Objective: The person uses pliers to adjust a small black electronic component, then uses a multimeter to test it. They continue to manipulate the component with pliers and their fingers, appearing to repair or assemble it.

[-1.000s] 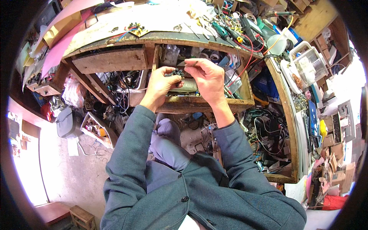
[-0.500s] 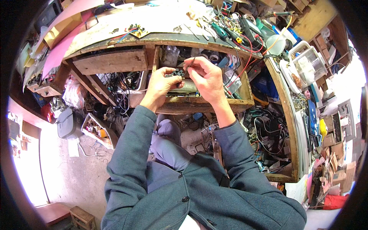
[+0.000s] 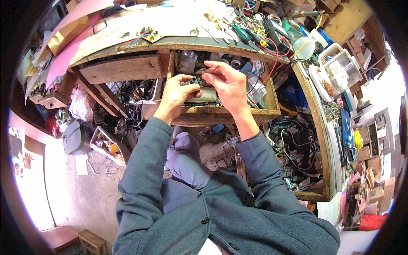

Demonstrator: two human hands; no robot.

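Over the open wooden drawer, my left hand is closed, thumb and fingers gripping a small dark part with several prongs or holes. Its exact kind is too small to make out. My right hand sits just right of it, thumb and forefinger pinched on a small thin dark piece. A small gap separates the two hands. Beneath them the drawer holds a clear plastic bag, a round black part and other loose items.
The white-topped bench carries a small wired part, a green-handled tool and red leads. A clear plastic container stands at right. Tangled cables fill the open space below; a crate sits on the floor.
My right hand has turned slightly, its fingertips shifting a little with the thin piece still pinched. The left hand keeps its grip in nearly the same place.
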